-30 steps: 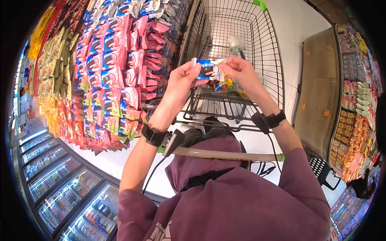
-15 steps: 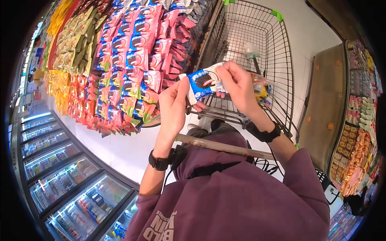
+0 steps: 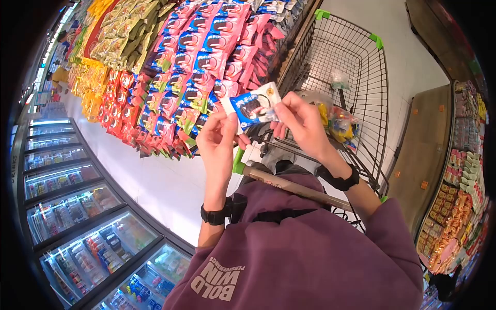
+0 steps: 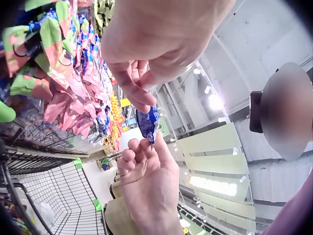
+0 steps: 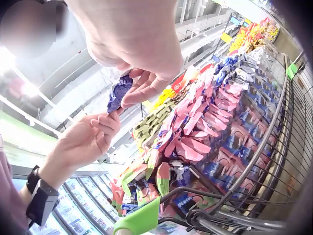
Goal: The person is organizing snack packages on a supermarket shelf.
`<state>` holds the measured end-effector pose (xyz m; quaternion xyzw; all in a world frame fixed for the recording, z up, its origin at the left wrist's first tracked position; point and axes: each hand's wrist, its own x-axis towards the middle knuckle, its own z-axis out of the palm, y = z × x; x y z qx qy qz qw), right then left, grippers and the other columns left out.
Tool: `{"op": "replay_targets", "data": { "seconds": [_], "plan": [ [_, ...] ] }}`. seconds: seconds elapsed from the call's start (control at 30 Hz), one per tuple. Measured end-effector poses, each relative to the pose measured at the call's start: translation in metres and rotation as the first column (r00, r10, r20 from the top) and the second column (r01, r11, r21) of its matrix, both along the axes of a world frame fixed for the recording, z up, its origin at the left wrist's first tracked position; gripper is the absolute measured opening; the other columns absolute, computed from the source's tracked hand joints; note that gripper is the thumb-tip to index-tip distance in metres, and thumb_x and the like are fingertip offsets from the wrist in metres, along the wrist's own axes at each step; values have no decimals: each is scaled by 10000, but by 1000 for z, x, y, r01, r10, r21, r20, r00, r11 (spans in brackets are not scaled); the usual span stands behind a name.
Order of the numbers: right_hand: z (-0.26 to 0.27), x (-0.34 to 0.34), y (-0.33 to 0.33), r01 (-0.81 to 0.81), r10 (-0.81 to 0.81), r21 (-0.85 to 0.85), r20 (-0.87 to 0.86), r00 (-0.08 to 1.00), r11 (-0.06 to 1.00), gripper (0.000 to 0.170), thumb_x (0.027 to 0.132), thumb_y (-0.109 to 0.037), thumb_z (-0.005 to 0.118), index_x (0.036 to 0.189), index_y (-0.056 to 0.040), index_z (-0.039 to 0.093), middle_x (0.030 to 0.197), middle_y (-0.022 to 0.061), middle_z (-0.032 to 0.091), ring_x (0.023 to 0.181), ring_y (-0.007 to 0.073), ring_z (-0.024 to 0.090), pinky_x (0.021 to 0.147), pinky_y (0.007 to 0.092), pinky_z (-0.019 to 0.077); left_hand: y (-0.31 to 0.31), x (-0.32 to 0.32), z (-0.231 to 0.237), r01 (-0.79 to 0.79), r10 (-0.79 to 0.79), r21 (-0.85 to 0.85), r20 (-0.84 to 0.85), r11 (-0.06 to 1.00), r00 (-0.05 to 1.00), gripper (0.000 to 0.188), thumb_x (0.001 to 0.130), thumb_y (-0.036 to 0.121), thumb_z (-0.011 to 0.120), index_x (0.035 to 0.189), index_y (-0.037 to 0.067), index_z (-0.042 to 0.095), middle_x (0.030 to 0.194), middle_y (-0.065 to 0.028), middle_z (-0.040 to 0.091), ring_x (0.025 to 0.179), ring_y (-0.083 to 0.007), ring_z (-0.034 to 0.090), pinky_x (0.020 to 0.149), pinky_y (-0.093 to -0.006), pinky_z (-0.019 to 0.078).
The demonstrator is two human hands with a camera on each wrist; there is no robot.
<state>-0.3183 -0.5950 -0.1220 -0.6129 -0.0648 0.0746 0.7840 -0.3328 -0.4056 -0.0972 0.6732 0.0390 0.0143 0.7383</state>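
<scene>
A small blue-and-white cookie packet (image 3: 252, 107), printed with a dark sandwich cookie, is held up in front of the chest, face towards the head camera. My left hand (image 3: 217, 142) pinches its left end between thumb and fingers. At the other end, my right hand (image 3: 304, 126) grips the packet's right edge, thumb on top. Seen side-on in the left wrist view, the packet (image 4: 148, 123) bridges the fingertips of both hands. The right wrist view shows its crinkled blue back (image 5: 119, 93).
A wire shopping cart (image 3: 385, 77) with green corners stands ahead, holding colourful packaged goods (image 3: 338, 124). Its handle (image 3: 289, 186) crosses close to my body. Heaped snack packets (image 3: 206, 57) fill a display at the left. Glass-topped freezers (image 3: 93, 237) line the lower left; shelves (image 3: 452, 206) stand at the right.
The view has swung, so the display and cart sit further right. Both hands still hold the packet, which has been raised nearer the head camera and tilted, its right end higher.
</scene>
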Motion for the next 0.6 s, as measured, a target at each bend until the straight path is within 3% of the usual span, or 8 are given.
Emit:
{"op": "replay_targets", "data": {
  "seconds": [0.2, 0.37, 0.4, 0.5, 0.53, 0.6],
  "plan": [
    [8, 1, 26, -81, 82, -21, 36, 996, 996, 241, 1006, -191, 556, 844, -14, 548, 700, 48, 632, 588, 81, 617, 532, 231, 485, 24, -7, 7, -106, 107, -39, 11, 994, 994, 123, 979, 99, 599, 1009, -20, 585, 736, 6, 581, 494, -39, 476, 427, -207, 359],
    [11, 7, 49, -80, 87, -69, 92, 992, 994, 239, 1002, -186, 566, 832, -18, 559, 707, 34, 628, 607, 68, 606, 558, 222, 485, 51, -3, 11, -131, 131, 11, 36, 991, 991, 110, 971, 105, 614, 1003, 1, 601, 739, 4, 597, 511, -36, 493, 432, -202, 352],
    [15, 9, 49, -134, 149, -147, 96, 984, 980, 150, 1019, -127, 506, 931, -7, 523, 779, 73, 630, 651, 99, 601, 588, 234, 484, 57, -4, 13, -121, 120, 18, 46, 992, 992, 111, 970, 109, 616, 1001, 2, 604, 740, 2, 601, 516, -37, 499, 432, -203, 353],
    [26, 12, 62, -76, 83, -70, 118, 989, 995, 138, 987, -154, 578, 987, -17, 562, 814, 49, 665, 665, 64, 607, 562, 220, 485, 72, -5, 16, -88, 88, -10, 58, 996, 994, 135, 970, 125, 622, 1021, 0, 620, 740, 1, 611, 537, -41, 523, 454, -196, 375],
    [26, 14, 64, -90, 93, -38, 76, 993, 995, 208, 943, -142, 646, 1075, -16, 545, 894, 57, 684, 719, 65, 616, 575, 223, 495, 76, -5, 17, -69, 70, -12, 57, 998, 996, 143, 970, 131, 623, 1025, -1, 621, 745, 1, 613, 548, -41, 528, 465, -195, 386],
    [35, 11, 74, -105, 107, -50, 43, 993, 993, 269, 901, -133, 700, 1090, -16, 549, 918, 57, 690, 747, 65, 618, 589, 225, 504, 83, -5, 16, -30, 31, -16, 55, 999, 998, 145, 969, 129, 623, 1038, 0, 623, 774, -4, 623, 589, -52, 546, 503, -205, 416]
  ]
}}
